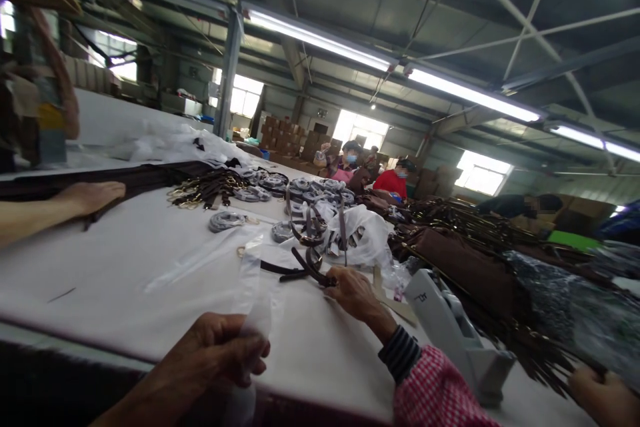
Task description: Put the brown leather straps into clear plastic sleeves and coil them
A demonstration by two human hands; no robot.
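Note:
My left hand point(220, 350), at the lower middle, pinches a strip of clear plastic point(255, 287) that stands up from the fingers and also hangs below them. My right hand point(356, 293), with a striped cuff and a red checked sleeve, grips a dark brown strap point(305, 270) resting on the white table point(165, 307). Loose ends of the strap curl to the left of the fingers. Just beyond lie coiled straps in grey wrapping point(226, 221) and a crumpled white plastic bag point(363, 233).
A white tape dispenser point(455, 330) stands right of my forearm. Dark brown bags point(460, 260) are heaped at the right. Another person's hand point(97, 197) rests near dark material at left; a further hand point(605, 393) shows at lower right. Straps with gold clasps point(205, 190) lie farther back.

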